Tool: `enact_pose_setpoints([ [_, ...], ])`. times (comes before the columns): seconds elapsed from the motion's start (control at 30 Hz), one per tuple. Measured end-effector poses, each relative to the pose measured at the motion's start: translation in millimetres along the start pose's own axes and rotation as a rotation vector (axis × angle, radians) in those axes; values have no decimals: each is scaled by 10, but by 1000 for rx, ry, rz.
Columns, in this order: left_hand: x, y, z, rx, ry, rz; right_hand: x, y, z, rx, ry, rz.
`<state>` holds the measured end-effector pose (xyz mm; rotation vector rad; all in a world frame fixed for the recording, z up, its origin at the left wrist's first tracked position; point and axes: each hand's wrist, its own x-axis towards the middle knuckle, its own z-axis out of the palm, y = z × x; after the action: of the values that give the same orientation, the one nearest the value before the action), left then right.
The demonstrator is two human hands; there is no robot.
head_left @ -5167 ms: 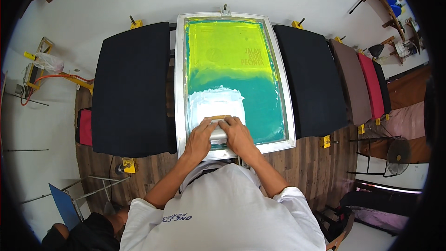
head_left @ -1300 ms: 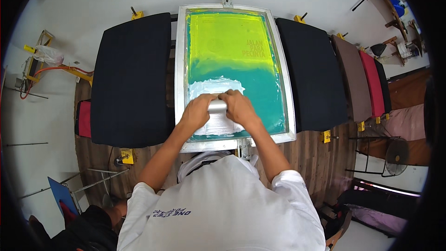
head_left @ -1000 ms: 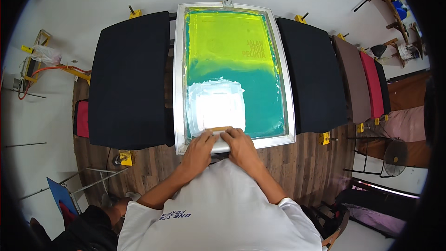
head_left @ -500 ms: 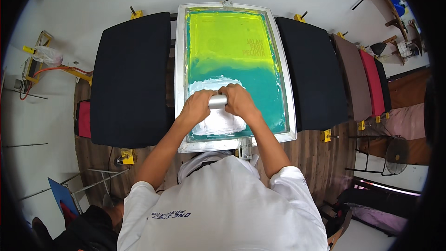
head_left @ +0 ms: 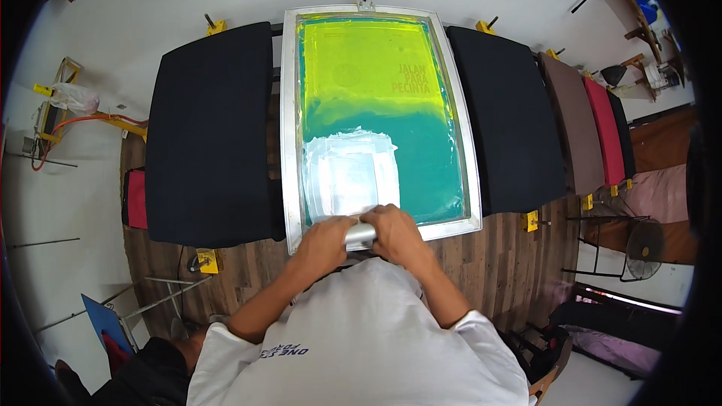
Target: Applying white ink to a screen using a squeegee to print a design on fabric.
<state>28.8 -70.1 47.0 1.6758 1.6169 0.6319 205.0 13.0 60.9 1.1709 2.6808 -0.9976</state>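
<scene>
A screen-printing frame with a silver border lies lengthwise in front of me. Its mesh is teal at the near side and yellow-green at the far side, with faint lettering there. White ink covers a patch at the near left of the mesh. Both my hands grip the silver squeegee at the frame's near edge, close to my body. My left hand wraps its left end and my right hand its right end. The squeegee's blade is hidden below the hands.
A black printing board stands left of the frame, another black board right of it. Beyond are brown and red boards. A person in black is at lower left. A fan stands at far right.
Both hands have drawn the squeegee toward my body, from the middle of the white ink to the frame's near edge. More of the white patch now shows.
</scene>
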Motion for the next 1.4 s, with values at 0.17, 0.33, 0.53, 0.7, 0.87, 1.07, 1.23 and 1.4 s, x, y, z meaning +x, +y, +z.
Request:
enact_pose_setpoints([
  [0.17,608,-173,-274,14,75,-3,663,132,-272,-107,68,10],
  [0.33,629,-413,-85,84,236,151,730,261,-78,-138,164,-84],
  [0.53,-193,-90,253,192,48,20,-124,39,299,-43,200,-91],
  [0.7,-106,-56,76,29,-22,0,-90,-9,80,-35,74,-62],
  [0.87,560,-301,-159,77,141,14,616,113,-186,-132,156,-55],
  [1.07,659,-421,-86,85,202,67,750,266,-42,-114,259,-126],
  [1.23,-75,-188,264,252,172,80,9,63,312,-56,237,-87],
  [1.4,-255,0,118,138,-56,-29,-225,-52,237,-39,117,-58],
])
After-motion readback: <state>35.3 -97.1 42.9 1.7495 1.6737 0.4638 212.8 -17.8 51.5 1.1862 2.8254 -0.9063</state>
